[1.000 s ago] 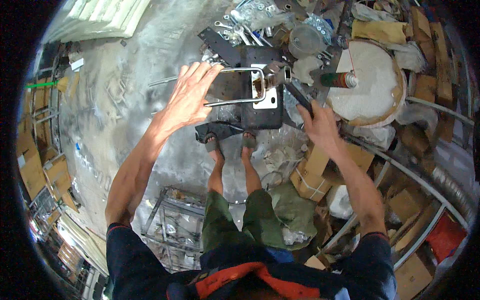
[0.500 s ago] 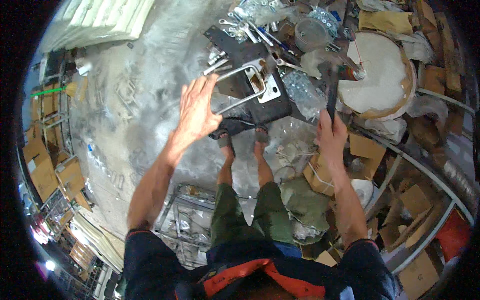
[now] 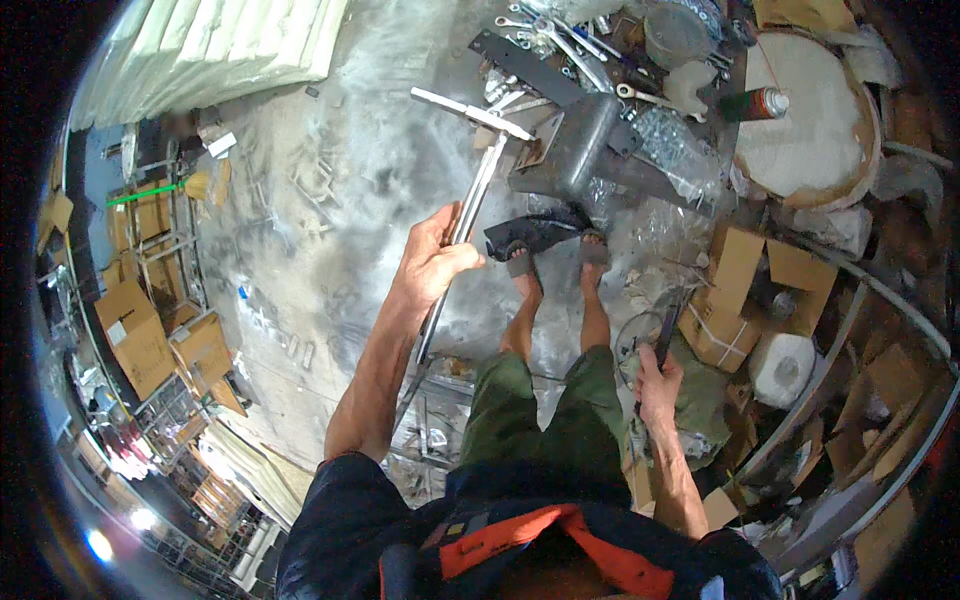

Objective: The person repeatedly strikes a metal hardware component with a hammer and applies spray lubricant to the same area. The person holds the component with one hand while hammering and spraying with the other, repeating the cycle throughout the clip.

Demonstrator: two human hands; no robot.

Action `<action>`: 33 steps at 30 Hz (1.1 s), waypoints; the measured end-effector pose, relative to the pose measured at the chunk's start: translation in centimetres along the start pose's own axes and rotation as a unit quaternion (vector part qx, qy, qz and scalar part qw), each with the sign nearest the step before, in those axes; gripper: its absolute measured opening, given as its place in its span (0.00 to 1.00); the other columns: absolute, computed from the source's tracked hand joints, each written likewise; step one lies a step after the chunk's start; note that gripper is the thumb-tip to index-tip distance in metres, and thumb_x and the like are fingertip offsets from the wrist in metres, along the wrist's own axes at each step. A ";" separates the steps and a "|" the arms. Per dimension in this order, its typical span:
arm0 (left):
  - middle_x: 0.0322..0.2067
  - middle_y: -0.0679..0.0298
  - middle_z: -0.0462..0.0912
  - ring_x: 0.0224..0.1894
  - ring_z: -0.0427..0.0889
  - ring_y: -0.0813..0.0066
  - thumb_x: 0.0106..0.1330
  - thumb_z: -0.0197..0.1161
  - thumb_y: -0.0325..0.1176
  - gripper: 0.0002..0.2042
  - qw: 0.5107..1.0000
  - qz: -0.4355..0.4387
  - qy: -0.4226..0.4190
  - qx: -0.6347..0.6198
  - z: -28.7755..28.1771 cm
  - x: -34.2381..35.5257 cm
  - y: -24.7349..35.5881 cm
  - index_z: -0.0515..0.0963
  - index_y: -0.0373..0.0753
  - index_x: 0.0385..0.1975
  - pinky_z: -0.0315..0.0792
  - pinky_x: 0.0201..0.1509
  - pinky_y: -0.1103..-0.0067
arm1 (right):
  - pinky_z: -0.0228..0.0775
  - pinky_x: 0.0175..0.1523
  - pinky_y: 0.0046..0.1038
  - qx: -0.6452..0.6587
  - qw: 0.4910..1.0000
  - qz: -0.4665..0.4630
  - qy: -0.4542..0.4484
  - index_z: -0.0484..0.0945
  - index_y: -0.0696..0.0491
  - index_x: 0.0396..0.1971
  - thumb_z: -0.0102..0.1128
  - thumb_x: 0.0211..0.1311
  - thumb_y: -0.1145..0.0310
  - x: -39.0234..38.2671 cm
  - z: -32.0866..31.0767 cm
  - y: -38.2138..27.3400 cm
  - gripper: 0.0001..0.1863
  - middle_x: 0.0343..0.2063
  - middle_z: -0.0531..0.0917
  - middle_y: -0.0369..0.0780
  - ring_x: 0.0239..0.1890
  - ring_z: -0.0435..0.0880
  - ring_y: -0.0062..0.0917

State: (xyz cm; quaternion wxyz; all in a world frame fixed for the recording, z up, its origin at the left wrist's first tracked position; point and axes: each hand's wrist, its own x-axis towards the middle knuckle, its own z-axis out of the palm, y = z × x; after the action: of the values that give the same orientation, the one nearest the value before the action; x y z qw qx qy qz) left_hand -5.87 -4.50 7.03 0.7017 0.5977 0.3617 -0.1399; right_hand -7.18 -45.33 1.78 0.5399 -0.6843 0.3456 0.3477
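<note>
My left hand (image 3: 437,262) is closed around the rods of a bright metal U-shaped frame (image 3: 485,178), thumb across them. A flat plate (image 3: 470,113) joins its far end, now seen nearly edge-on, so it looks like a T. The frame is tilted up and away, beside a dark, rounded metal block (image 3: 577,150). Low on the right, my right hand (image 3: 657,385) grips a dark, narrow bar-like tool (image 3: 669,325); its kind does not show clearly. Near the block lie a combination wrench (image 3: 648,97) and a clear bag of fasteners (image 3: 668,150).
More wrenches (image 3: 575,45) and a clear bucket (image 3: 680,35) sit at the back. A spray can (image 3: 755,104) is by a round white-topped drum (image 3: 805,120). Cardboard boxes (image 3: 730,300) and a metal rail flank my right; wrapped white panels (image 3: 210,60) stand back left.
My left hand has turned the frame from its open U side to nearly edge-on, its plate away from the dark block. My right hand has dropped lower and nearer my body with the dark tool.
</note>
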 end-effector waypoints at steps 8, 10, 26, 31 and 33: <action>0.30 0.68 0.78 0.34 0.75 0.82 0.55 0.70 0.28 0.18 0.995 -0.042 0.087 0.029 1.3 -3.8 0.7 0.78 0.26 0.45 0.68 0.38 0.82 | 0.51 0.16 0.21 -0.031 0.999 0.032 -0.019 0.72 0.48 0.32 0.69 0.69 0.57 -0.4 2.2 4.2 0.15 0.16 0.67 0.25 0.13 0.63 0.11; 0.29 0.68 0.78 0.32 0.75 0.81 0.55 0.70 0.28 0.15 0.995 -0.037 0.090 -0.037 1.9 -4.6 1.0 0.78 0.28 0.40 0.69 0.38 0.81 | 0.51 0.16 0.21 -0.026 0.998 0.046 -0.026 0.71 0.48 0.32 0.69 0.69 0.58 -0.2 2.5 5.1 0.16 0.16 0.67 0.25 0.14 0.64 0.11; 0.30 0.60 0.70 0.26 0.66 0.76 0.62 0.74 0.48 0.34 0.835 -0.309 -0.015 -0.456 0.4 -2.7 -1.5 0.67 0.19 0.47 0.61 0.26 0.80 | 0.55 0.19 0.27 -0.058 0.985 0.160 -0.022 0.75 0.54 0.32 0.72 0.65 0.60 0.8 3.4 9.2 0.16 0.17 0.69 0.29 0.15 0.65 0.16; 0.32 0.62 0.62 0.30 0.64 0.76 0.60 0.76 0.47 0.40 0.787 -0.324 -0.009 -0.525 0.5 -1.6 -2.2 0.60 0.17 0.52 0.61 0.29 0.80 | 0.56 0.19 0.27 -0.091 0.982 0.164 -0.037 0.74 0.53 0.34 0.72 0.65 0.59 1.7 3.3 9.5 0.16 0.19 0.71 0.30 0.16 0.66 0.16; 0.33 0.63 0.61 0.31 0.64 0.75 0.60 0.76 0.46 0.39 0.770 -0.326 -0.020 -0.548 0.5 -1.2 -2.5 0.59 0.18 0.51 0.62 0.30 0.80 | 0.57 0.20 0.25 -0.119 0.974 0.186 -0.045 0.71 0.51 0.36 0.72 0.65 0.58 2.0 3.4 9.3 0.18 0.22 0.71 0.29 0.19 0.67 0.15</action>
State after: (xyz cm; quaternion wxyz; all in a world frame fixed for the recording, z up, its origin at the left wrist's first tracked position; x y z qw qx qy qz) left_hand -8.09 -5.83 6.04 0.8294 -0.0448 0.5362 -0.1506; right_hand -14.38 -43.88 -5.18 0.3952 -0.6510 0.3982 0.5113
